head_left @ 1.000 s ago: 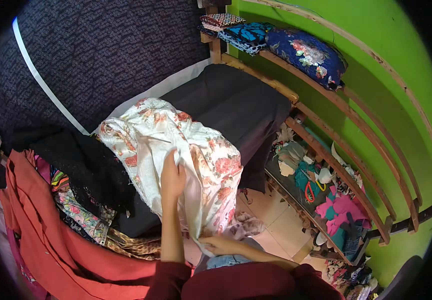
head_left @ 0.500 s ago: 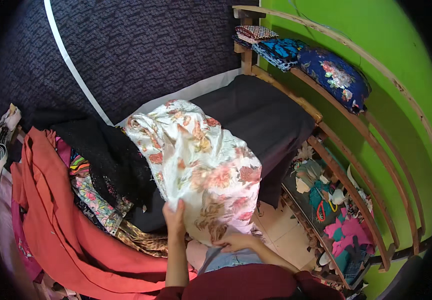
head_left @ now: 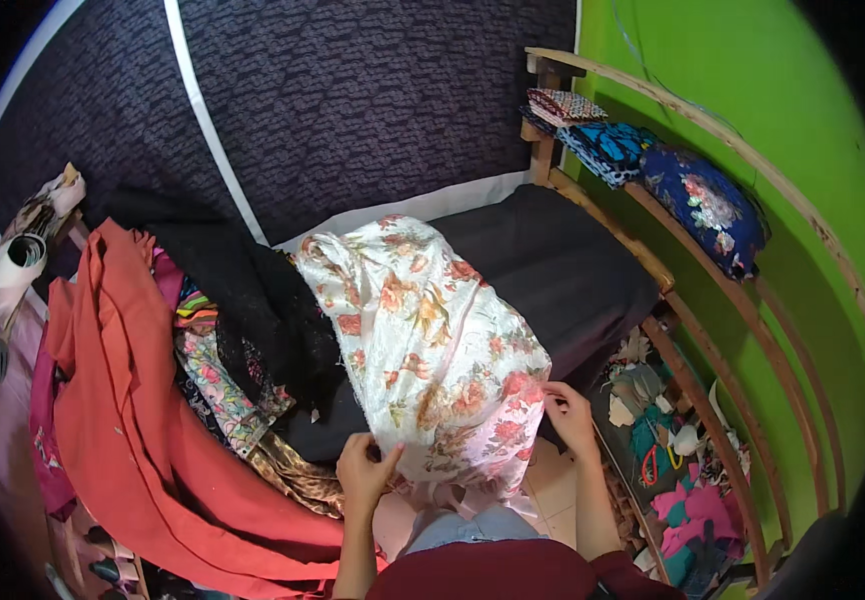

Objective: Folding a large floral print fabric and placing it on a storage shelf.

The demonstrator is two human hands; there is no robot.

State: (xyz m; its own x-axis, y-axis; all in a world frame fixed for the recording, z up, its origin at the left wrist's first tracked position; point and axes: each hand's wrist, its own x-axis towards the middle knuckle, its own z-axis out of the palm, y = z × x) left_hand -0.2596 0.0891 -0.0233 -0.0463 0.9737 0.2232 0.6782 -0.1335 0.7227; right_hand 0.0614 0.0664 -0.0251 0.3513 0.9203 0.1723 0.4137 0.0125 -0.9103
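White fabric with red and orange flowers (head_left: 433, 330) is spread over the dark covered surface (head_left: 543, 240), its near end hanging toward my lap. At its near left edge, my left hand (head_left: 365, 473) has the thumb on top and the fingers curled, with the cloth's edge between them. My right hand (head_left: 571, 416) pinches the right edge between bent fingers and thumb. The fingertips beneath the cloth are partly hidden. Black fabric (head_left: 253, 290) lies heaped beside the floral piece on the left.
Red cloth (head_left: 133, 400) drapes down over mixed patterned fabrics at left. A white machine part (head_left: 18, 260) stands at the far left. Along the green wall, a wooden rack (head_left: 703, 245) carries folded cloth (head_left: 608, 150) and a blue floral bundle (head_left: 703, 205). Below lie scraps and orange-handled scissors (head_left: 650, 465).
My right hand has moved from the near edge out to the fabric's right edge. The floral cloth now lies flatter and wider. The view has shifted slightly.
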